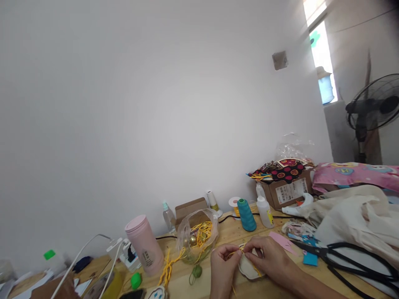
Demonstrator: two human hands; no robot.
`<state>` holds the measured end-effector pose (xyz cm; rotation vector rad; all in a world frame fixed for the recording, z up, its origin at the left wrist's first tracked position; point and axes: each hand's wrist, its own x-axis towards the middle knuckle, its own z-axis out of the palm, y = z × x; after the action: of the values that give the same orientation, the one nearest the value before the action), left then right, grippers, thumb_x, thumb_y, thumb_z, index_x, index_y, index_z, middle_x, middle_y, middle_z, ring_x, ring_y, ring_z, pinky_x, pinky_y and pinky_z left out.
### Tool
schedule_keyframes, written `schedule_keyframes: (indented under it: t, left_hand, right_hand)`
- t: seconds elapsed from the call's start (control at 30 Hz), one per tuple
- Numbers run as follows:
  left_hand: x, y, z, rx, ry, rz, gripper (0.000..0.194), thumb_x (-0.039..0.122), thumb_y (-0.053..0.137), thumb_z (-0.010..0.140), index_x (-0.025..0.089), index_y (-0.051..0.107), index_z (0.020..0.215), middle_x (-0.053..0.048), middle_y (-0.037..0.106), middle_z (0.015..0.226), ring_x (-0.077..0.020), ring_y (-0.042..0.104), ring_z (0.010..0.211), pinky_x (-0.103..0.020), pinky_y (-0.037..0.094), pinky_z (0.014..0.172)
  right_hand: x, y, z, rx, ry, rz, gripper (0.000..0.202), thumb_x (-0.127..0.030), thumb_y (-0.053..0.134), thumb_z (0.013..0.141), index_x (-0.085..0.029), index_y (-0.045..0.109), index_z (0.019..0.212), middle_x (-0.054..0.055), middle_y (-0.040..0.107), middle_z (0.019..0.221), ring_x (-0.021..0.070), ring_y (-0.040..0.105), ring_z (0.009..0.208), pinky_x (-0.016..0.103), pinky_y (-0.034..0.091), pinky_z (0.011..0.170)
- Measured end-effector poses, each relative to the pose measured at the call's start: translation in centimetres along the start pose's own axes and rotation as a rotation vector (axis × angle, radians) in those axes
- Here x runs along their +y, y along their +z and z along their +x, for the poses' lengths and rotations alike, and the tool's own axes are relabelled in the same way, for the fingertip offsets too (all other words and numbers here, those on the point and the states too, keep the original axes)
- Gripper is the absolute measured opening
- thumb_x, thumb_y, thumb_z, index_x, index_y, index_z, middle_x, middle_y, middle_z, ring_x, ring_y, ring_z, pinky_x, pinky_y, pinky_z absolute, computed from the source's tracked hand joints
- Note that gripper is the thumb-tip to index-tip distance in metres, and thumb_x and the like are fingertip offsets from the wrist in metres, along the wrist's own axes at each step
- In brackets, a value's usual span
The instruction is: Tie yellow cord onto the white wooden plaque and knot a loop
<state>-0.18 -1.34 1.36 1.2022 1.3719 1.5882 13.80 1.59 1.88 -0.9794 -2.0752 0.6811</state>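
Observation:
In the head view, my left hand (223, 265) and my right hand (270, 258) meet low in the frame, fingertips almost touching. Both pinch yellow cord (258, 272) at the top edge of a cream, scalloped-edged fabric piece (247, 269). The cord runs over this piece, and a loose end hangs below my left hand. My fingers cover part of the fabric and the exact spot of the pinch. Left of my hands lies a small green ball of thread (197, 272). Behind it, a clear plastic bag (182, 232) holds yellow cords and gold balls.
Large black scissors (330, 253) lie at the right by cream cloth (358, 211). Behind my hands stand a teal thread cone (246, 215), a white bottle (264, 212) and a cardboard box (291, 193) of fabric. A pink tumbler (145, 245) and white cables (77, 253) are at the left.

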Motion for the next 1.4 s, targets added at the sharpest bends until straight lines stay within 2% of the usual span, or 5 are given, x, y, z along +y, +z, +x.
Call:
schedule_keyframes:
  t: [0.27,0.67,0.83,1.03,1.4]
  left_hand:
    - [-0.08,-0.02,-0.04,-0.03,-0.036,-0.129,0.027,0.012,0.068,0.05,0.012,0.061,0.076,-0.003,0.064,0.056,-0.0129,0.057,0.056,-0.021,0.043,0.056]
    - [-0.13,0.03,-0.15,-0.107,-0.042,-0.106,0.028,0.011,0.067,0.052,0.011,0.06,0.079,-0.003,0.065,0.059,-0.0136,0.057,0.06,-0.022,0.043,0.059]
    - [0.07,0.07,-0.44,-0.157,-0.038,-0.089,0.026,0.013,0.067,0.053,0.011,0.059,0.079,-0.002,0.065,0.055,-0.0125,0.056,0.056,-0.022,0.042,0.056]
    - [0.28,0.27,-0.53,-0.171,-0.053,-0.128,0.027,0.01,0.067,0.053,0.011,0.059,0.078,-0.002,0.066,0.054,-0.0118,0.056,0.054,-0.02,0.042,0.053]
    - [0.44,0.28,-0.16,-0.124,-0.064,-0.144,0.025,0.009,0.067,0.05,0.011,0.061,0.075,-0.002,0.065,0.052,-0.0109,0.056,0.05,-0.019,0.041,0.05]
  right_hand:
    - [-0.16,-0.02,0.01,0.001,0.0,-0.009,0.019,-0.024,0.045,0.069,-0.022,0.063,0.069,-0.001,0.064,0.064,0.0125,0.05,0.054,0.021,0.033,0.049]
    - [0.45,0.34,-0.21,-0.001,-0.021,0.007,0.024,-0.036,0.044,0.072,-0.021,0.063,0.07,0.0,0.062,0.061,0.0133,0.05,0.054,0.021,0.033,0.049]
    - [0.55,0.13,-0.09,-0.006,-0.07,0.053,0.02,-0.031,0.046,0.072,-0.022,0.063,0.072,0.0,0.06,0.064,0.0129,0.049,0.056,0.021,0.033,0.051]
    - [0.16,0.15,0.24,0.072,-0.087,0.12,0.014,-0.015,0.047,0.065,-0.017,0.059,0.058,0.002,0.054,0.068,0.0119,0.047,0.059,0.021,0.034,0.053]
    - [0.41,0.57,0.46,0.026,-0.004,0.52,0.01,-0.008,0.043,0.052,-0.016,0.049,0.054,-0.002,0.047,0.061,0.0109,0.045,0.057,0.018,0.031,0.046]
